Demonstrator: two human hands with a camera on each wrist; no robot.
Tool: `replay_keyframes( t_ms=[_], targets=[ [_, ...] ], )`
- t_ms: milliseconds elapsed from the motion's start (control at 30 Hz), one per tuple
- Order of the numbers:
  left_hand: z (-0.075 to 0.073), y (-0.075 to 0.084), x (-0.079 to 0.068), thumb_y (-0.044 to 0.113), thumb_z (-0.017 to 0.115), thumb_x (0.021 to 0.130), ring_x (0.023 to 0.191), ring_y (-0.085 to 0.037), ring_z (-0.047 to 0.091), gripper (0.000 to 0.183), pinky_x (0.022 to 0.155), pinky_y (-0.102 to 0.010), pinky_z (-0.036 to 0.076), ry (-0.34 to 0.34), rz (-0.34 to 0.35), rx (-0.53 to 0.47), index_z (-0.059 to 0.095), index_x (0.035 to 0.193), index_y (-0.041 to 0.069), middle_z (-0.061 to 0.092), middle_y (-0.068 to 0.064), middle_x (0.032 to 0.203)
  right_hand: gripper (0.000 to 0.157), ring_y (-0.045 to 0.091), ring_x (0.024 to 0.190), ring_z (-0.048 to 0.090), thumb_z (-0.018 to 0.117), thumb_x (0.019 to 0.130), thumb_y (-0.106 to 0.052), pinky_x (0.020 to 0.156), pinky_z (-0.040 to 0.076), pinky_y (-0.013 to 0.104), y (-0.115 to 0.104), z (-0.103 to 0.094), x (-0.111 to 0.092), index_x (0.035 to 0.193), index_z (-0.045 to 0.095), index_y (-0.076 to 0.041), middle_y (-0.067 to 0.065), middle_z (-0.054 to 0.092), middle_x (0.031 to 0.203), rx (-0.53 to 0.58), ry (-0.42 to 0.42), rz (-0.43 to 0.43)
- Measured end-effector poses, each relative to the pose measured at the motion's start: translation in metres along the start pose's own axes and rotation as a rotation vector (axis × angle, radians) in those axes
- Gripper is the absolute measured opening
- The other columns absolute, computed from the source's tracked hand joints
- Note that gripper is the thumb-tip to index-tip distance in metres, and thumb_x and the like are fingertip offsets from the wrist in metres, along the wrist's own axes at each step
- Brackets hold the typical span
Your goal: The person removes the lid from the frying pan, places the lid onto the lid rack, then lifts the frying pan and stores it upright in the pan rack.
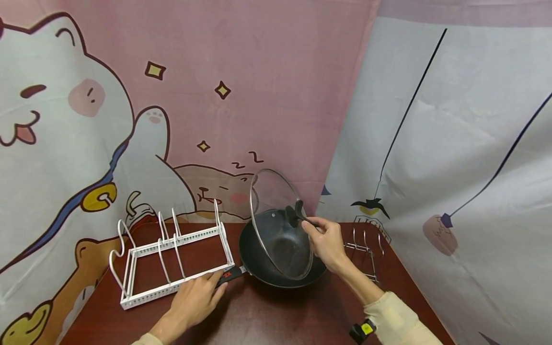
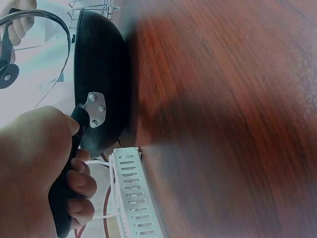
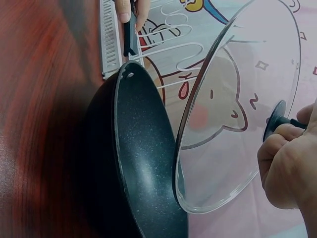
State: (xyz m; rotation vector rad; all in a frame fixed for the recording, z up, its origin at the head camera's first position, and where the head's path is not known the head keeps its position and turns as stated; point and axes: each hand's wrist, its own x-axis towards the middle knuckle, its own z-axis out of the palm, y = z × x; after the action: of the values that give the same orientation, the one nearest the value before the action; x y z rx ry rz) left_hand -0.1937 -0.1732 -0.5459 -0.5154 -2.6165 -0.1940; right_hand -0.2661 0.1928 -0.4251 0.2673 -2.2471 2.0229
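- Our right sleeve [image 1: 398, 318] lies closest, the forearm slanting up and leftward from the lower right corner.
- Our right hand [image 1: 327, 242], raised beside the pan's right side, has thumb and fingers curled tightly round the knob [image 1: 299, 209].
- From that grip the glass lid [image 1: 280, 239] stands steeply tilted over the pan [image 1: 258, 270]; whether its lower rim touches the pan, we cannot tell.
- Our left hand [image 1: 196, 297] reaches in from the lower left, back uppermost, grasping the handle [image 1: 231, 274]: fingers wrap underneath, thumb laid along it toward the pan.
- We see the pan upright, mid-table, its handle pointing left and toward us.
- Just beside our left hand is the white rack [image 1: 155, 292]; right of the pan, a wire rack [image 1: 358, 247] stands on the table [image 1: 258, 318].
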Motion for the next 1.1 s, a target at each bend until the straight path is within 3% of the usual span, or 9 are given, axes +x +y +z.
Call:
replay_keyframes(
  t_ms=[567, 1100],
  targets=[
    [-0.0016, 0.0007, 0.0003, 0.038, 0.084, 0.102, 0.064, -0.022, 0.072, 0.032, 0.055, -0.036, 0.049, -0.005, -0.003, -0.008, 0.076, 0.124, 0.016, 0.080, 0.001, 0.092, 0.042, 0.003, 0.042, 0.025, 0.067, 0.114, -0.020, 0.043, 0.023, 0.021, -0.0023, -0.0015, 0.0001, 0.143, 0.063, 0.010, -0.012, 0.034, 0.054, 0.101, -0.036, 0.054],
    [0.0005, 0.0007, 0.0004, 0.039, 0.083, 0.102, 0.068, -0.023, 0.074, 0.033, 0.059, -0.038, 0.053, -0.028, -0.018, -0.008, 0.078, 0.125, 0.015, 0.082, -0.001, 0.096, 0.041, 0.003, 0.042, 0.028, 0.065, 0.115, -0.021, 0.042, 0.025, 0.021, -0.0017, -0.0020, 0.0005, 0.141, 0.064, 0.010, -0.011, 0.032, 0.056, 0.120, -0.049, 0.052]
  ],
)
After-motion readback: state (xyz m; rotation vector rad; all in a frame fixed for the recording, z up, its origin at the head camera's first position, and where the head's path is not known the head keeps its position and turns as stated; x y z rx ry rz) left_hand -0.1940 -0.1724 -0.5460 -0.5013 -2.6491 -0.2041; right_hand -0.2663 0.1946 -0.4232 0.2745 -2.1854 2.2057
